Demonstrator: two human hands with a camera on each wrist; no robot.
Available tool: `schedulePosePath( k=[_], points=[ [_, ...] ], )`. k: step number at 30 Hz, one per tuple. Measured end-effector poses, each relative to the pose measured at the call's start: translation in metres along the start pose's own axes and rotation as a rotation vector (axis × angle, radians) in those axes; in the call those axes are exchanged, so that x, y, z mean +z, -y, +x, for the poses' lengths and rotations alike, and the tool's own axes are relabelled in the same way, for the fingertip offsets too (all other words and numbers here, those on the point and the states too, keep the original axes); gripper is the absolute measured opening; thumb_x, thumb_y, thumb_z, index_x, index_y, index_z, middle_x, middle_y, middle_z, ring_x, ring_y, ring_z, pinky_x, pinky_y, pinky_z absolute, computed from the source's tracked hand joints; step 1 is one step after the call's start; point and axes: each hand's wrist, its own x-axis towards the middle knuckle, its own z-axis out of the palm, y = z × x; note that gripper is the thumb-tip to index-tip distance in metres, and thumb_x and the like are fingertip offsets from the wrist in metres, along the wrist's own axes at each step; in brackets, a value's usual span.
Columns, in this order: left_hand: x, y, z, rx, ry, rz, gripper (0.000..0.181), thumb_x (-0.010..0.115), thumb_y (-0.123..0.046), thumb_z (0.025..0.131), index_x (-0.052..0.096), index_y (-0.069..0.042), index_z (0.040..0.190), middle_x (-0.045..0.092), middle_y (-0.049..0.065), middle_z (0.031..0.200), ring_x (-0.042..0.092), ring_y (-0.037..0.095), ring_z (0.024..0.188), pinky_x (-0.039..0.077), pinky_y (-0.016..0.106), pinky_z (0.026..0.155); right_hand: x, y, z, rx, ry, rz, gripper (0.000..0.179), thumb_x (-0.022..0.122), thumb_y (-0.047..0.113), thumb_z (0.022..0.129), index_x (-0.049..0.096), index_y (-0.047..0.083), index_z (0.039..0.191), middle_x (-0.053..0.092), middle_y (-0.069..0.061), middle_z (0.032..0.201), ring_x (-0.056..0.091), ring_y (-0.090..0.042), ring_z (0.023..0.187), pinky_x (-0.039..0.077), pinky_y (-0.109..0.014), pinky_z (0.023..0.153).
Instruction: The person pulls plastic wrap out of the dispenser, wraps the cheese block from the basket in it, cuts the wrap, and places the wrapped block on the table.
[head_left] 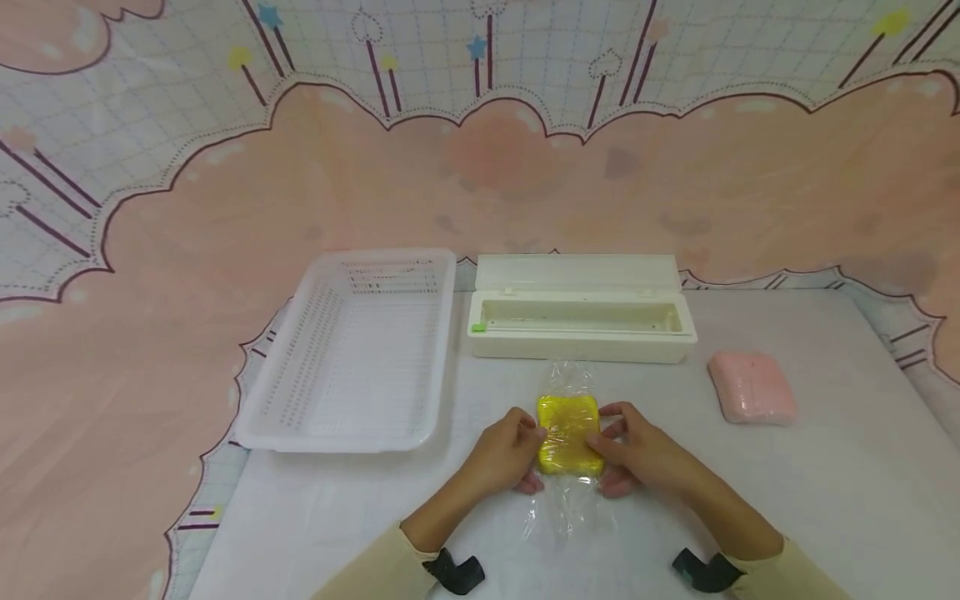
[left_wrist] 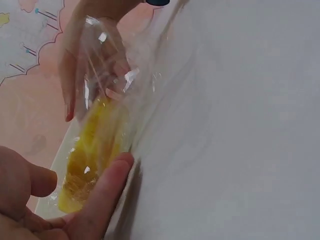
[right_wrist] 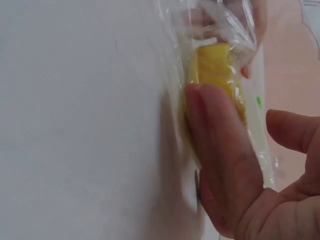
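Observation:
Between the two hands is a yellow rectangular block (head_left: 568,435) wrapped in clear plastic film (head_left: 566,504), whose loose ends spread out above and below it. My left hand (head_left: 508,450) holds the block's left edge, with the thumb near its upper face and the fingers at its side. At the right edge my right hand (head_left: 637,450) grips it, thumb over the top face and fingers along the side. In the left wrist view the yellow block (left_wrist: 92,155) shows through shiny, creased film. The right wrist view has right-hand fingers (right_wrist: 220,135) covering part of it.
Behind the hands stands a long cream box (head_left: 585,348) with its lid raised and a green slider on its front edge. A white perforated basket (head_left: 442,367) is at the left. At the right lies a pink block (head_left: 752,387) with a shiny surface.

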Motion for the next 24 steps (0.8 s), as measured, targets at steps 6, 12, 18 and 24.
schedulePosePath(
  k=[6, 12, 18, 24],
  points=[
    [-0.005, 0.006, -0.020, -0.058, 0.062, -0.060, 0.018, 0.055, -0.020, 0.105, 0.047, -0.004, 0.111, 0.060, 0.017, 0.087, 0.075, 0.027, 0.066, 0.061, 0.036, 0.057, -0.001, -0.010, -0.015, 0.052, 0.051, 0.021, 0.057, 0.069, 0.038, 0.098, 0.037, 0.001, 0.128, 0.058, -0.017, 0.114, 0.076, -0.029, 0.078, 0.063, -0.040, 0.069],
    [-0.006, 0.006, -0.036, -0.023, 0.129, -0.189, 0.015, 0.058, -0.004, 0.100, 0.049, 0.001, 0.111, 0.058, 0.015, 0.099, 0.078, 0.030, 0.080, 0.063, 0.034, 0.067, -0.001, -0.023, -0.022, 0.001, 0.192, 0.156, 0.041, 0.070, 0.029, 0.097, 0.042, 0.002, 0.110, 0.065, -0.015, 0.110, 0.076, -0.027, 0.093, 0.063, -0.038, 0.079],
    [-0.004, 0.001, -0.046, 0.120, 0.117, -0.071, 0.020, 0.061, 0.001, 0.095, 0.056, -0.003, 0.114, 0.060, 0.009, 0.109, 0.077, 0.019, 0.088, 0.059, 0.022, 0.073, 0.000, -0.027, -0.024, -0.130, 0.221, 0.105, 0.028, 0.074, 0.023, 0.094, 0.055, 0.003, 0.096, 0.072, -0.011, 0.104, 0.072, -0.019, 0.092, 0.058, -0.027, 0.081],
    [-0.005, 0.002, -0.047, 0.361, 0.105, 0.109, 0.029, 0.058, 0.016, 0.090, 0.068, -0.002, 0.110, 0.057, 0.008, 0.120, 0.076, 0.014, 0.099, 0.057, 0.019, 0.085, 0.002, -0.023, -0.028, -0.200, 0.149, -0.015, 0.024, 0.077, 0.026, 0.091, 0.070, 0.008, 0.106, 0.073, -0.009, 0.107, 0.069, -0.017, 0.088, 0.056, -0.026, 0.076]
  ],
)
